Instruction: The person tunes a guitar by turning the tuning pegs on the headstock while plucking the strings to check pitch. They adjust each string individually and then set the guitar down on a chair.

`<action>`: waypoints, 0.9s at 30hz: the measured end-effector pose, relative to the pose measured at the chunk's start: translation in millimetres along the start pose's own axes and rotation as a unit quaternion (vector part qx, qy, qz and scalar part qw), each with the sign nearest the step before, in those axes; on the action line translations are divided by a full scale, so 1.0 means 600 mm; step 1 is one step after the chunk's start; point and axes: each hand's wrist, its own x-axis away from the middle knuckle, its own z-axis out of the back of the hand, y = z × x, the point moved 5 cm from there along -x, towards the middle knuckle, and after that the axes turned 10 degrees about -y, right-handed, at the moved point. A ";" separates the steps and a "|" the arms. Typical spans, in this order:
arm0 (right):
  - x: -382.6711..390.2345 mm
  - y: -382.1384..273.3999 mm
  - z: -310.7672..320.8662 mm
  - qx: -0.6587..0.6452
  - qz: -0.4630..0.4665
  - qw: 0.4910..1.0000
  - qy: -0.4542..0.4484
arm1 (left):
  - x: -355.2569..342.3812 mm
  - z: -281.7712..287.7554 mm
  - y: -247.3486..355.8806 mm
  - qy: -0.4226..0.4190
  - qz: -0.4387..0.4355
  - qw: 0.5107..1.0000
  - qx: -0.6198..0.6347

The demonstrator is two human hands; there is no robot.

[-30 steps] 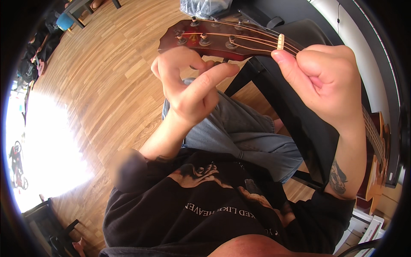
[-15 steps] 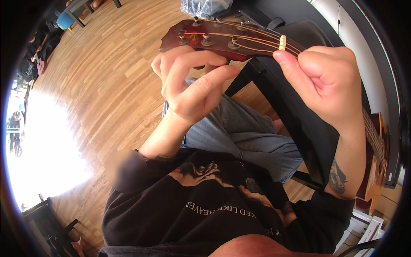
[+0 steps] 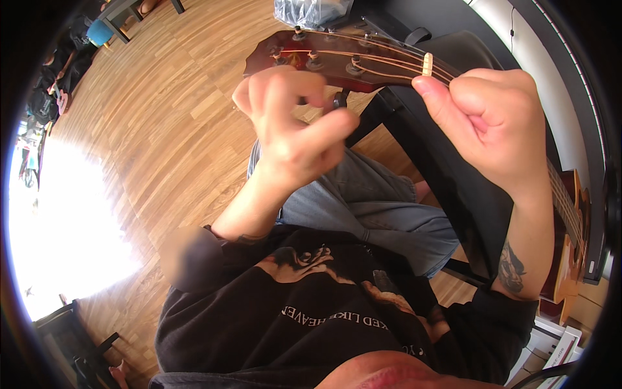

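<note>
My left hand [image 3: 291, 129] is just below the red-brown guitar headstock [image 3: 346, 72], slightly blurred, its bent fingers apart beside a dark tuning peg [image 3: 338, 101]; whether a fingertip touches it is unclear. My right hand [image 3: 492, 129] is closed round the guitar neck, thumb tip just below the pale nut [image 3: 427, 64]. Several copper-coloured strings run over the nut to the pegs. The neck under my right hand is mostly hidden.
A black bench-like frame [image 3: 447, 201] stands beside my jeans-clad legs. A long keyboard-like instrument curves along the right, with another guitar [image 3: 560, 272] below. A plastic-wrapped bundle [image 3: 308, 10], wooden floor [image 3: 129, 104], blue stool [image 3: 98, 32] and dark chair [image 3: 71, 340] surround me.
My left hand's fingers have shifted and spread from the tuning peg, now uncovering it, with the thumb a little lower. My right hand holds nearly the same position throughout.
</note>
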 end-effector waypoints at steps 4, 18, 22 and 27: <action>-0.005 -0.004 0.002 0.003 0.007 1.000 -0.002 | -0.007 0.011 0.014 0.007 0.014 0.999 0.048; -0.001 -0.001 -0.001 0.009 -0.002 1.000 -0.009 | -0.004 0.002 0.001 0.067 0.045 0.995 0.055; -0.005 -0.008 0.002 0.011 -0.028 0.999 -0.018 | -0.003 0.006 -0.010 0.044 -0.022 0.998 0.036; -0.006 -0.007 0.005 0.019 -0.022 1.000 -0.012 | -0.019 0.020 -0.002 0.043 0.013 0.994 0.104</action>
